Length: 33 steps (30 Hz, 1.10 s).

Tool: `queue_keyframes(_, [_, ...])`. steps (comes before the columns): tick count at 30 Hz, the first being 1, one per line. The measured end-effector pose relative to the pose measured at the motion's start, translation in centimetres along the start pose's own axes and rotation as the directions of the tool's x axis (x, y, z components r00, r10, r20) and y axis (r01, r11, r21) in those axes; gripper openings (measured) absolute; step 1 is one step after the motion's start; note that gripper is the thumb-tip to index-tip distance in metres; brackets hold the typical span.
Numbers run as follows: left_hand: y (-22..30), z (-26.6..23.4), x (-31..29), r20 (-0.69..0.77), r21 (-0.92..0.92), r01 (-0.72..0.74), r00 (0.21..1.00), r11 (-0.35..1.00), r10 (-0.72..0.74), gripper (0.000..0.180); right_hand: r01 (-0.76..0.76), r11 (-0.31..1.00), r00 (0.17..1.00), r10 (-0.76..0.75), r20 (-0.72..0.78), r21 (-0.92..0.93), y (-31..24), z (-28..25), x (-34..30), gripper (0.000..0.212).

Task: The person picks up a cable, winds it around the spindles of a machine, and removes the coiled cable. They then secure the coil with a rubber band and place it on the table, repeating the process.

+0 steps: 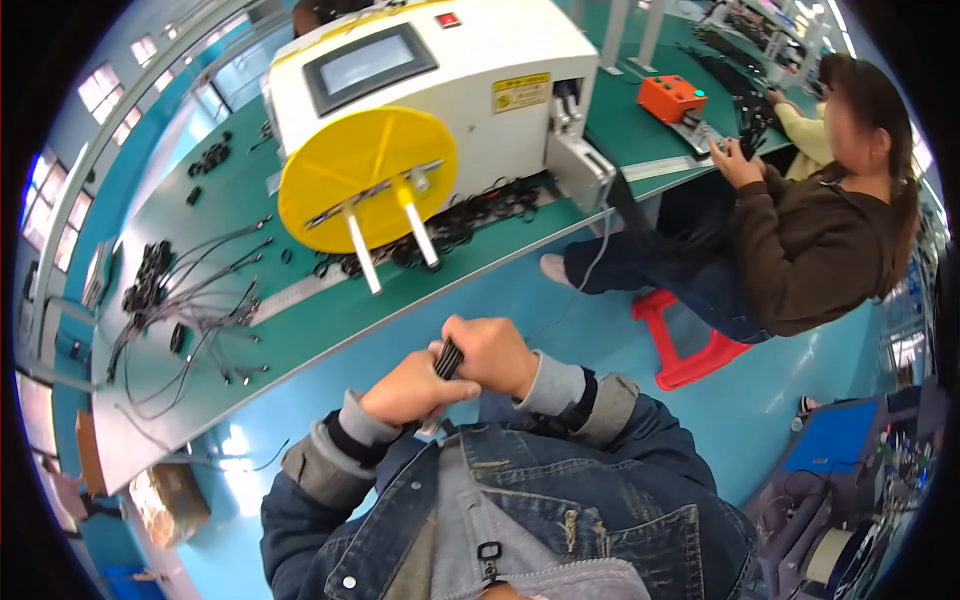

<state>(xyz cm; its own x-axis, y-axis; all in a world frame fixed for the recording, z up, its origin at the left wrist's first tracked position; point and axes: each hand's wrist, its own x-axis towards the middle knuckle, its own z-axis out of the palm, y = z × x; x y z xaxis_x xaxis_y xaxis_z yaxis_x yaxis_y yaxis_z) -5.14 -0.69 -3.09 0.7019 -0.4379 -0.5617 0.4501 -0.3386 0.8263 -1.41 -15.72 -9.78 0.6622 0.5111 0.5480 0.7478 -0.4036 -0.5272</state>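
Both hands meet in front of my chest, over the floor just off the table's near edge. My left hand is closed round the lower part of a short bundle of black cable. Against its upper end, my right hand is closed too, its fingers pressed on the bundle. The strands lie side by side; most of the bundle is hidden in my palms. Beyond my hands stands a white machine with a yellow disc and two metal rods sticking out toward me.
On the green table, loose cables with connectors spread at left, and black rings lie along a steel ruler. At right a seated co-worker handles black cables near an orange box. A red stool stands on the floor.
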Motion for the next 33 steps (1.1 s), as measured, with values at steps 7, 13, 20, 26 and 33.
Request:
queue_keyframes(7, [-3.9, -1.3, 3.0, 0.076, 0.414, -0.452, 0.882, 0.790, 0.465, 0.035, 0.133, 0.989, 0.991, -0.134, -0.006, -0.062, -0.6, 0.0, -1.9, 0.017])
queue_keyframes(13, [-5.0, 1.1, 3.0, -0.036, 0.199, -0.267, 0.960, 0.943, 0.279, 0.030, 0.139, 0.990, 0.989, -0.138, 0.054, -0.013, 1.3, 0.8, -2.2, 0.016])
queue_keyframes(20, [-3.8, 0.8, 3.6, -0.084, 0.072, -0.126, 0.988, 0.989, 0.132, 0.033, 0.042, 0.998, 0.998, -0.040, 0.050, -0.047, 1.8, 1.6, -1.4, 0.017])
queue_keyframes(26, [-7.6, 0.5, 5.2, -0.095, 0.044, -0.253, 0.962, 0.967, 0.256, 0.016, 0.175, 0.984, 0.972, -0.179, 0.152, 0.041, 3.1, 1.8, -1.8, 0.019])
queue_keyframes(33, [-6.3, 0.3, 5.2, 0.432, -0.195, 0.137, 0.901, 0.971, -0.041, 0.015, 0.152, 0.972, 0.805, -0.227, 0.548, 0.179, 2.8, -1.6, 0.2, 0.023])
